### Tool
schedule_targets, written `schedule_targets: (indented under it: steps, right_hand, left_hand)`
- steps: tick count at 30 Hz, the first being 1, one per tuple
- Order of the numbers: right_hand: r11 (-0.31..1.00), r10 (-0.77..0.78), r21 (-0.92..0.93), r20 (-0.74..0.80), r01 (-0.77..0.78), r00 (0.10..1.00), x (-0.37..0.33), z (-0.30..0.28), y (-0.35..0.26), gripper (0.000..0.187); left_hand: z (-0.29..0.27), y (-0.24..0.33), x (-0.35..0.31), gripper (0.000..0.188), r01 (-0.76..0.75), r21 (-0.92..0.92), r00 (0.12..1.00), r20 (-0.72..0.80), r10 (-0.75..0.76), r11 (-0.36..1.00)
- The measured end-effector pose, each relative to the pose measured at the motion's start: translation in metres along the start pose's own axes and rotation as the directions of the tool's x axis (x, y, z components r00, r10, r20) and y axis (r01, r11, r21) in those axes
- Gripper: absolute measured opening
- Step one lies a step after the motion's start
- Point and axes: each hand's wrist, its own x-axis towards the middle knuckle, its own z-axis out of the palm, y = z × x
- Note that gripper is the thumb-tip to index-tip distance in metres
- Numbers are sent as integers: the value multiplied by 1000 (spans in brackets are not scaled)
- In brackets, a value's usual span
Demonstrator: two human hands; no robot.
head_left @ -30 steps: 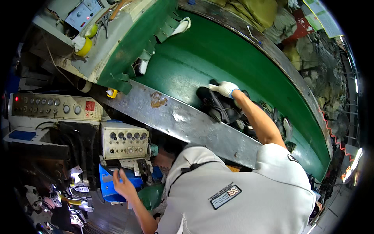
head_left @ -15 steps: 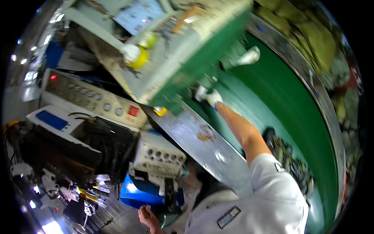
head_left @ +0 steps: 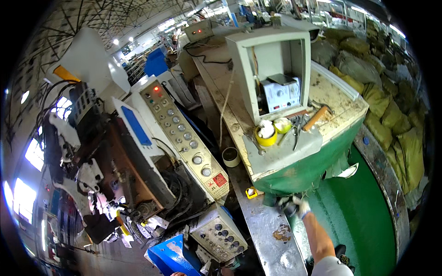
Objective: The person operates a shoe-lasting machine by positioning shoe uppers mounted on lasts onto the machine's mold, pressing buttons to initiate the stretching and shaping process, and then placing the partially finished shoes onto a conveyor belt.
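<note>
My right hand [head_left: 301,208], in a pale glove, reaches over the green belt [head_left: 354,221] to the torn green curtain [head_left: 285,181] below the end of the cream cabinet. Its fingers are closed at a dark object [head_left: 289,207], beside the metal ledge; blur and small size hide what kind it is. Only a sliver of my left hand [head_left: 178,274] shows at the lower edge, near a blue bin [head_left: 172,257], and its fingers are cut off. Several dark pieces [head_left: 343,257] lie on the belt beside my right arm.
On the cabinet top stand a small control box [head_left: 282,94] in a frame, a yellow tape roll [head_left: 266,133], pliers [head_left: 299,126] and a wrench [head_left: 258,143]. A machine with a long knob panel [head_left: 184,133] is at left. Stuffed sacks [head_left: 373,96] line the right side.
The view has swung upward, showing more of the cabinet top and hall. My left hand has mostly dropped out of view. My right hand stays near the curtain, with the dark object now visible there.
</note>
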Motion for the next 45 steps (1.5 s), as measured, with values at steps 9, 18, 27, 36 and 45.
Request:
schedule_targets:
  steps: [9,18,27,36,45]
  right_hand:
    - [588,382,487,537,-646,752,-254,245,120,62]
    - [877,479,-214,360,-429,800,-260,366,249,50]
    - [885,429,-373,419,-279,800,-256,450,313,59]
    - [919,303,-364,406,-151,862,-210,499,357,58]
    - [784,143,-609,369,122,918,-207,494,369,45]
  left_hand:
    - [56,-41,33,19,396,-718,914,372,-165,572]
    - [-11,-73,132,21,487,-868,866,494,-75,-96]
    - [9,-163,110,43,361,-875,769,474,-428,-321]
    - [3,-167,130,44,159,-945,798,293,-526,-285]
    - [50,-136,114,55,313,-651,707,646,-288,-691]
